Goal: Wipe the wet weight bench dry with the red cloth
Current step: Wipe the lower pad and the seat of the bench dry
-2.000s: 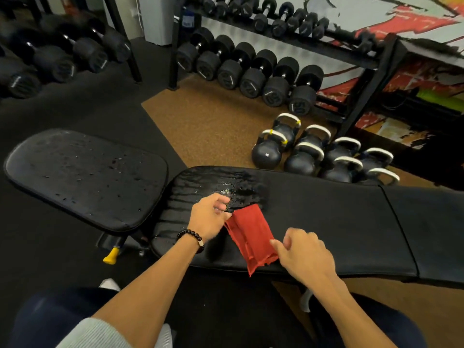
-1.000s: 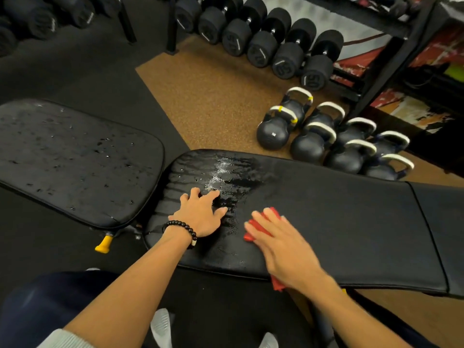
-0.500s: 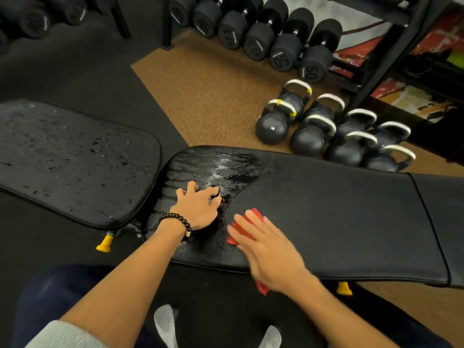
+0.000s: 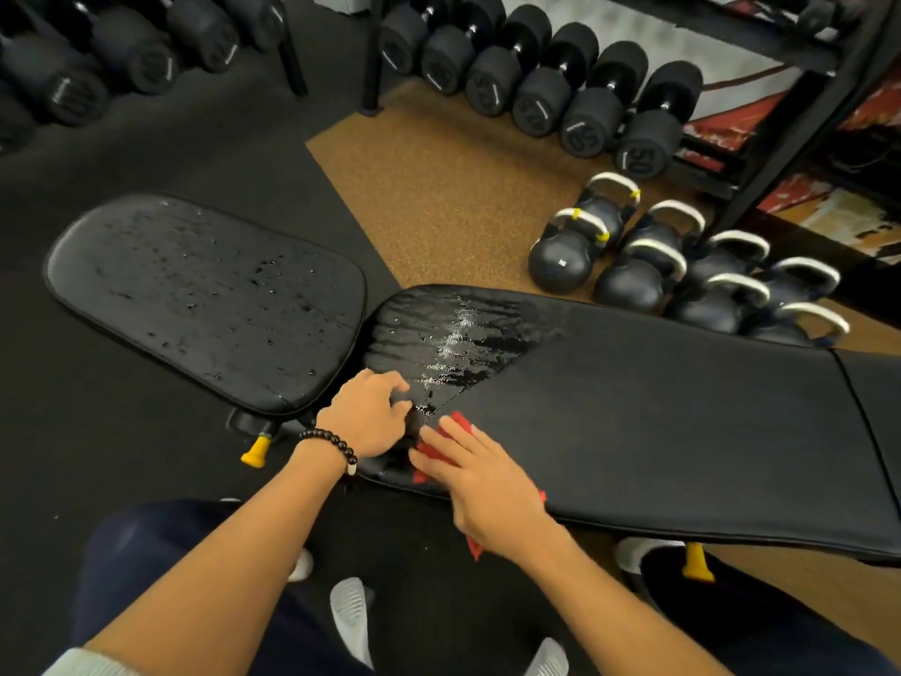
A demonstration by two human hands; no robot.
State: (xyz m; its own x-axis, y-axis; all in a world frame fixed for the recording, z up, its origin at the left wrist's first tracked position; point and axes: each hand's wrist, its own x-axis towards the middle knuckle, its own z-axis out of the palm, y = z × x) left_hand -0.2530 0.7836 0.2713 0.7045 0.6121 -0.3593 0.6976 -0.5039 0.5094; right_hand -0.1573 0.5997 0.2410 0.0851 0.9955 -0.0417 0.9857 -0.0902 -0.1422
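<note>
The right hand (image 4: 482, 485) lies flat with fingers spread, pressing the red cloth (image 4: 456, 429) onto the long black padded weight bench (image 4: 658, 422) at lower centre. The left hand (image 4: 368, 417), fingers loosely curled and holding nothing, braces on the pad's wet end beside it. By my reading, the matte stretch toward the right is dry; the glossy puddle (image 4: 458, 344) above the hands and the droplets on the separate black seat pad (image 4: 195, 295) at left remain. Black kettlebells (image 4: 634, 265) and racked dumbbells (image 4: 560, 85) sit behind, well apart; only the bracing left hand covers any wet surface.
</note>
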